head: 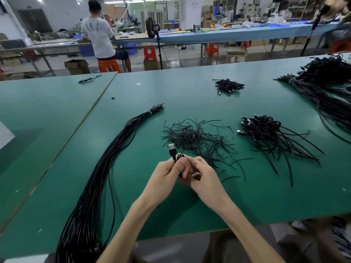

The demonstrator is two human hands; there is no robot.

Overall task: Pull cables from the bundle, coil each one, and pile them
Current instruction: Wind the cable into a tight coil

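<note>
A long bundle of black cables [106,168] lies on the green table [57,130], tied near its far end with a white band and running off the near edge at the left. My left hand [167,173] grips a small coiled black cable [177,157] whose USB plug [171,147] sticks up above my fingers. My right hand [201,175] is curled against the same coil from the right, and most of the coil is hidden between both hands. A pile of coiled cables [266,133] with loose tails lies to the right.
A heap of short thin black ties [197,138] lies just beyond my hands. A smaller pile of coiled cables [228,86] sits farther back. Large cable bundles [326,86] fill the far right. A person sits on an orange stool [109,65] behind the table.
</note>
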